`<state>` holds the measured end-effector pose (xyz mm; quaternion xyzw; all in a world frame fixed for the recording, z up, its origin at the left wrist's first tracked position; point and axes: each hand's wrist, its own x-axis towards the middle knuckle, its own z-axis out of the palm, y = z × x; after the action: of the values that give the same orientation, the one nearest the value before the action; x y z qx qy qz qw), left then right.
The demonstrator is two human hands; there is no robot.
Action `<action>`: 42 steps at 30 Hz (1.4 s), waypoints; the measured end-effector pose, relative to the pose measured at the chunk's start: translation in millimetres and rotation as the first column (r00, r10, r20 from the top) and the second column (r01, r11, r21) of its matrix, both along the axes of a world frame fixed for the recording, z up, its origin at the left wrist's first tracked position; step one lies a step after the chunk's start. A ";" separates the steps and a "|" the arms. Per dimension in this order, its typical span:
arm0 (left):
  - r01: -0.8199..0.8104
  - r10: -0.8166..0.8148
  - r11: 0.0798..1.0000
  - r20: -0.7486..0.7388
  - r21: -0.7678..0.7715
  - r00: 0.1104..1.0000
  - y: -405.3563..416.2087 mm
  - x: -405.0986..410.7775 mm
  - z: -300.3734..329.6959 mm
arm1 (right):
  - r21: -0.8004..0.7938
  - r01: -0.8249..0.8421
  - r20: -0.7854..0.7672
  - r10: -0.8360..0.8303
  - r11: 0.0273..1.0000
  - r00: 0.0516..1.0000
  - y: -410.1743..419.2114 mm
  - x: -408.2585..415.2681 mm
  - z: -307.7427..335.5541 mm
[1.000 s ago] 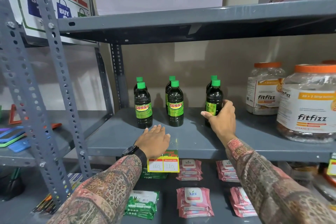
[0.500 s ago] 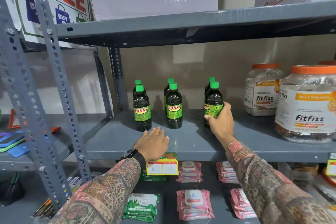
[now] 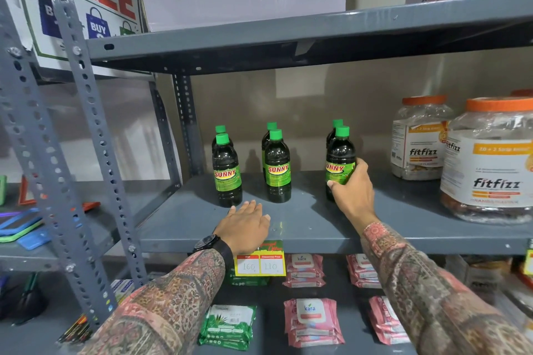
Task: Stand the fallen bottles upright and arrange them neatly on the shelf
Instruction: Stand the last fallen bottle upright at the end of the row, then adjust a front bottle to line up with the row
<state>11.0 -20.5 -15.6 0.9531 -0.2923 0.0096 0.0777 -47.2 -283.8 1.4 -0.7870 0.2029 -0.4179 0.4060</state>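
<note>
Several dark bottles with green caps and green SUNNY labels stand upright on the grey shelf (image 3: 302, 225), in pairs one behind the other. The left front bottle (image 3: 227, 174) and the middle front bottle (image 3: 277, 170) stand free. My right hand (image 3: 352, 192) is wrapped around the lower part of the right front bottle (image 3: 339, 164), which stands upright with its label turned toward me. My left hand (image 3: 248, 225) rests flat on the shelf's front, fingers apart, just in front of the left and middle bottles and holding nothing.
Large fitfizz jars (image 3: 490, 164) with orange lids stand at the right of the shelf. A price tag (image 3: 259, 264) hangs on the shelf's front edge. Pink wipes packs (image 3: 313, 320) and green packs (image 3: 227, 323) lie on the shelf below. A slotted upright (image 3: 95, 135) stands left.
My right hand has turned the right front bottle so its label faces more forward. My left hand has stayed flat on the shelf. The view has shifted slightly.
</note>
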 end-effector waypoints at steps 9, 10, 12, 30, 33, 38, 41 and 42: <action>-0.001 0.001 1.000 0.001 -0.002 1.000 -0.4 -0.6 0.5 | -0.031 0.021 -0.035 -0.022 0.999 0.999 -0.1 2.9 -2.1; -0.002 0.002 1.000 0.001 -0.002 1.000 -0.2 -0.7 0.5 | -0.024 0.006 -0.035 -0.007 1.000 0.999 -0.4 3.2 -2.2; -0.004 0.004 1.000 0.002 0.001 1.000 -0.3 -0.9 0.7 | -0.006 -0.022 -0.034 0.022 1.000 0.999 -0.7 3.2 -2.4; -0.144 0.168 0.782 -0.018 -0.606 0.986 31.0 -2.6 16.7 | -0.356 0.082 0.280 0.023 0.931 0.960 45.4 -20.0 14.6; -0.212 0.288 0.570 -0.048 -0.794 0.956 49.8 4.5 29.8 | -0.376 -0.268 0.118 0.332 0.887 0.936 86.3 -4.1 23.4; -0.339 0.307 0.363 -0.232 -0.868 0.923 60.5 37.1 47.3 | 0.153 -0.632 -0.073 0.647 0.760 0.759 154.7 42.6 38.9; -0.406 0.092 0.305 -0.398 -0.861 0.913 56.8 52.4 49.7 | 0.356 -0.621 -0.042 0.676 0.699 0.736 170.8 64.3 38.0; -0.412 0.006 0.302 -0.431 -0.860 0.903 57.4 54.8 48.2 | 0.375 -0.615 -0.039 0.675 0.693 0.737 173.9 70.2 35.7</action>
<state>65.8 36.9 32.6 0.7460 -0.0844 0.0180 0.6603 23.0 -109.8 37.0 -0.7593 0.0156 -0.1363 0.6362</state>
